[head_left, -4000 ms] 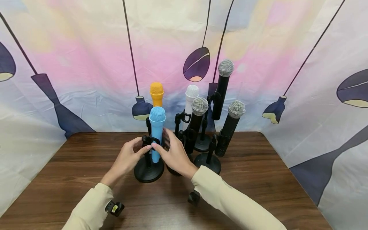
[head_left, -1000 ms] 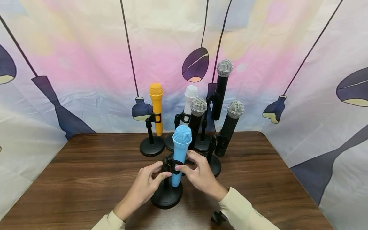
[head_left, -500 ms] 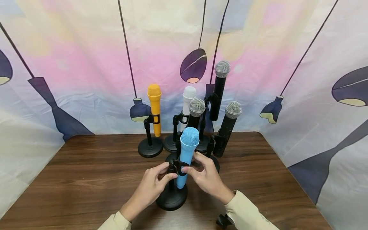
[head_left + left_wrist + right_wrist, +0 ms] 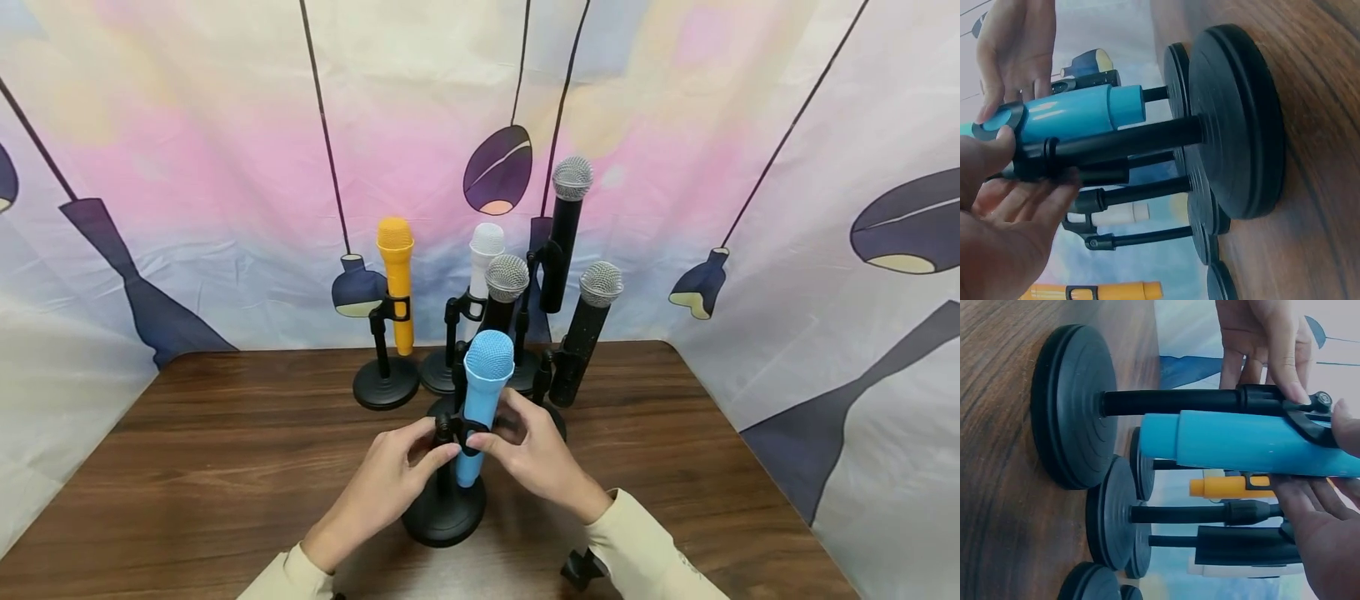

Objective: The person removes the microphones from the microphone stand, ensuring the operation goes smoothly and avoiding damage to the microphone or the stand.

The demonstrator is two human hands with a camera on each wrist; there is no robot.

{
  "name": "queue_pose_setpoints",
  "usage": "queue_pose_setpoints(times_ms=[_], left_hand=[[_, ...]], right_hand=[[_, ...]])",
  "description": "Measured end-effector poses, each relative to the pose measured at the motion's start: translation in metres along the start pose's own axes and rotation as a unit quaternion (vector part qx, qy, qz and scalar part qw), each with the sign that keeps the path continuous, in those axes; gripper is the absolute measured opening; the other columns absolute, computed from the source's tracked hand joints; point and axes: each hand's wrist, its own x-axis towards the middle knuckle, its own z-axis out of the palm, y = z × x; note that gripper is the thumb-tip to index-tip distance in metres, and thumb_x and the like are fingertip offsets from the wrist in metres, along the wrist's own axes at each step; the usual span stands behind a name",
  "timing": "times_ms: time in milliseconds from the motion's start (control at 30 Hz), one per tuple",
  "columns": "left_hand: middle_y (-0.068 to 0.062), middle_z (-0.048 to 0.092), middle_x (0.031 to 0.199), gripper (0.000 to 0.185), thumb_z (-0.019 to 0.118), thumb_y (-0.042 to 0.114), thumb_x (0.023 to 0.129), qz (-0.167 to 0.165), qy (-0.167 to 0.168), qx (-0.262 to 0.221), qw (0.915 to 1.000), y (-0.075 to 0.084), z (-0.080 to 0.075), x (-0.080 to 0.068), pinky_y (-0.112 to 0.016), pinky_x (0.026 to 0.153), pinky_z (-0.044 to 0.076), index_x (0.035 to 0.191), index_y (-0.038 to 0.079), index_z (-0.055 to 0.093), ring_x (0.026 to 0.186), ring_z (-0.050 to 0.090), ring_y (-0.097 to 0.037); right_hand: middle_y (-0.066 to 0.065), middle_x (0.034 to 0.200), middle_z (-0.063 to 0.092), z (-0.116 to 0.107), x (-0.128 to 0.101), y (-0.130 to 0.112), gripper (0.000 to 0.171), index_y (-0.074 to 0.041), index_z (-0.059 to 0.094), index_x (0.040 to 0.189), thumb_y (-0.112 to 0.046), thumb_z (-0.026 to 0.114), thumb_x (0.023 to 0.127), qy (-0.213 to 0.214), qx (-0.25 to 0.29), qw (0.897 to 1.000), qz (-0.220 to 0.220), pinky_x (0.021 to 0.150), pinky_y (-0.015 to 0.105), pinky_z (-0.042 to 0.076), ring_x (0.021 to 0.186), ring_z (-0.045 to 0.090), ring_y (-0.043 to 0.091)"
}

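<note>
Head camera view: a person in cream sleeves works at a dark wooden worktop (image 4: 225,467), both hands on a blue microphone (image 4: 480,400) that stands upright in the black clip (image 4: 459,433) of a short desk stand with a round black base (image 4: 444,517), near the front middle of the worktop. The left hand (image 4: 390,479) curls in from the left, thumb and forefinger pinching the clip and the top of the stand's post. The right hand (image 4: 536,454) comes in from the right, fingertips gripping the blue barrel at the clip. Left wrist view shows the left thumb pressed on the clip ring, with the fingers under the post (image 4: 1122,140). Right wrist view shows the blue barrel (image 4: 1241,447) lying between the right hand's fingers.

Behind, near the far edge, five more microphones stand in similar stands: a yellow microphone (image 4: 396,283) at left, a white microphone (image 4: 483,258), and three black microphones with silver mesh heads, the tallest (image 4: 564,233) rearmost. A pastel backdrop printed with hanging lamps (image 4: 187,167) surrounds the worktop.
</note>
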Motion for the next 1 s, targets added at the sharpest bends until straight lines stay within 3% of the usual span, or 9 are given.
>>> queue_pose_setpoints(times_ms=[167,333,567,767,1000], left_hand=[[0.004,0.075,0.102,0.018,0.068,0.024,0.099,0.019,0.006,-0.023,0.9996,-0.003,0.000,0.002,-0.028,0.081,0.057,0.113,0.014,0.070,0.093,0.069,-0.007],[0.005,0.074,0.096,0.016,0.067,0.027,0.099,0.020,0.002,-0.020,0.9996,-0.007,-0.002,0.002,-0.027,0.074,0.055,0.111,0.016,0.071,0.080,0.063,-0.006],[0.003,0.075,0.107,0.022,0.067,0.028,0.099,0.021,-0.011,-0.040,0.9989,-0.008,-0.002,0.002,-0.029,0.082,0.057,0.115,0.015,0.072,0.094,0.069,-0.009],[0.006,0.075,0.101,0.019,0.068,0.027,0.098,0.019,-0.012,-0.031,0.9993,-0.007,-0.002,0.002,-0.028,0.076,0.055,0.113,0.017,0.072,0.082,0.064,-0.006],[0.005,0.075,0.101,0.018,0.069,0.026,0.097,0.024,-0.015,-0.028,0.9992,-0.008,-0.003,0.002,-0.028,0.077,0.057,0.112,0.016,0.072,0.083,0.065,-0.006]], right_hand=[[0.015,0.134,0.058,-0.004,0.003,-0.004,0.059,-0.002,0.047,0.145,-0.007,0.074,0.093,-0.011,-0.031,0.999,-0.002,0.099,0.038,0.051,0.121,0.062,0.027],[0.014,0.133,0.057,-0.005,0.008,-0.006,0.054,-0.001,0.052,0.142,-0.002,0.073,0.093,-0.001,-0.035,0.999,-0.033,0.099,0.039,0.052,0.113,0.063,0.026],[0.010,0.114,0.069,-0.006,0.010,-0.011,0.043,-0.002,0.064,0.128,-0.003,0.079,0.088,0.028,-0.053,0.998,-0.037,0.088,0.038,0.058,0.099,0.070,0.021],[0.008,0.106,0.073,-0.006,0.011,-0.017,0.036,-0.003,0.070,0.120,-0.006,0.081,0.086,0.045,-0.094,0.994,-0.035,0.080,0.036,0.060,0.092,0.073,0.025],[0.011,0.103,0.073,-0.004,0.011,-0.018,0.032,-0.001,0.069,0.118,-0.006,0.079,0.088,0.051,-0.118,0.991,-0.041,0.077,0.037,0.060,0.089,0.073,0.023]])
